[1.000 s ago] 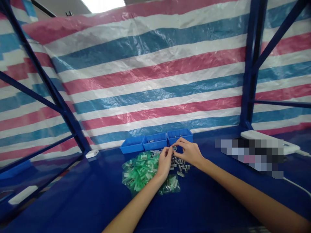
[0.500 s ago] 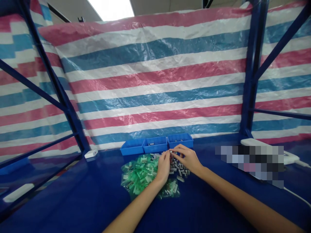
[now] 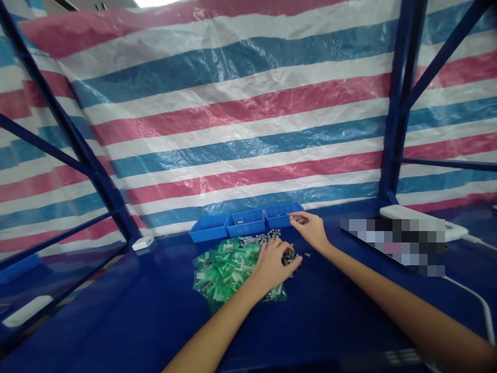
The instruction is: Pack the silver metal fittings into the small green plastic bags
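My left hand (image 3: 274,263) rests over a pile of small metal parts (image 3: 290,257), fingers spread around some of them. Beside it on the left lie green plastic bags (image 3: 229,272) with small pieces in them. My right hand (image 3: 310,230) is at the front right corner of the right blue bin (image 3: 277,216), with thumb and forefinger pinched on a tiny piece too small to name. Other metal parts lie between the bags and the bins.
The middle blue bin (image 3: 246,223) and left blue bin (image 3: 209,228) stand in the same row. A white adapter (image 3: 143,243) sits left. A blurred-out flat device (image 3: 388,243), white power strip (image 3: 454,230) and cable (image 3: 473,294) are right. Blue frame posts flank the striped sheet.
My hands have moved apart. The left has come down onto the metal parts with its fingers spread; the right has gone to the right bin's edge. The view has tilted down.
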{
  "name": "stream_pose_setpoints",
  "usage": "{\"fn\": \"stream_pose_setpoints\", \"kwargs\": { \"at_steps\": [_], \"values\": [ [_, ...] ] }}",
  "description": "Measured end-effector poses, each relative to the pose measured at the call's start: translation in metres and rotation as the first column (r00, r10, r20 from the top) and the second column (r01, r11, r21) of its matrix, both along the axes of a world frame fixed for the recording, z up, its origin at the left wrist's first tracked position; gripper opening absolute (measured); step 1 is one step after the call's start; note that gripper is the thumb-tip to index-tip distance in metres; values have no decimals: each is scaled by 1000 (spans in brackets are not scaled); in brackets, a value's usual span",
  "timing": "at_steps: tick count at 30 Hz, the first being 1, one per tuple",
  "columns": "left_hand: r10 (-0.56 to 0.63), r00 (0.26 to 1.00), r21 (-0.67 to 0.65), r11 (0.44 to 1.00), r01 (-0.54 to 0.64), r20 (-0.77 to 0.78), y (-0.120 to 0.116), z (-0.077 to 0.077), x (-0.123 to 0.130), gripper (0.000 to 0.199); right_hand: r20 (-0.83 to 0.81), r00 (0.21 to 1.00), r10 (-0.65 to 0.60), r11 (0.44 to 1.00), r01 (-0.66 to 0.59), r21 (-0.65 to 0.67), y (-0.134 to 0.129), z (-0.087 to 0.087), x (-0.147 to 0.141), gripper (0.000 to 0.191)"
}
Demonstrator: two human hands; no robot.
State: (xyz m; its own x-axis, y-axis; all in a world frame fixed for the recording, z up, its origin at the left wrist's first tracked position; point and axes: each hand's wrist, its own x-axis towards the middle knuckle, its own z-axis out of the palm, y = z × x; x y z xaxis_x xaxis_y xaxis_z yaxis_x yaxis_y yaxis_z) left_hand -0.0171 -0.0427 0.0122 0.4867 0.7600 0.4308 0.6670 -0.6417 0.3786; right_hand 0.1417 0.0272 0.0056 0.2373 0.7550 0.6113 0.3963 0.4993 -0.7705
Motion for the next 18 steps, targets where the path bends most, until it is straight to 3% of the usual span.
{"fn": "stream_pose_setpoints", "kwargs": {
  "at_steps": [3, 7, 12, 15, 18],
  "values": [
    [-68, 981, -2, 998, 69, -182, -6, 2, 1, 27, -23, 1000, -9, 993, 6, -122, 12, -7, 12, 23],
    [-75, 967, -6, 997, 75, -242, -6, 3, 1, 23, -56, 998, 35, 969, -48, -243, 25, -11, 20, 22],
    [-64, 968, 15, 997, 69, -242, -4, 1, 3, 20, -188, 887, 422, 881, -450, -143, 26, 3, 20, 58],
    [-40, 973, 9, 999, 43, -227, -4, 1, 4, 18, 36, 838, 545, 823, -526, -215, 16, 15, 23, 53],
    [-4, 978, -3, 1000, 3, -209, -5, 0, 5, 14, 333, 729, 598, 784, -447, -430, 3, 25, 31, 43]
  ]
}}
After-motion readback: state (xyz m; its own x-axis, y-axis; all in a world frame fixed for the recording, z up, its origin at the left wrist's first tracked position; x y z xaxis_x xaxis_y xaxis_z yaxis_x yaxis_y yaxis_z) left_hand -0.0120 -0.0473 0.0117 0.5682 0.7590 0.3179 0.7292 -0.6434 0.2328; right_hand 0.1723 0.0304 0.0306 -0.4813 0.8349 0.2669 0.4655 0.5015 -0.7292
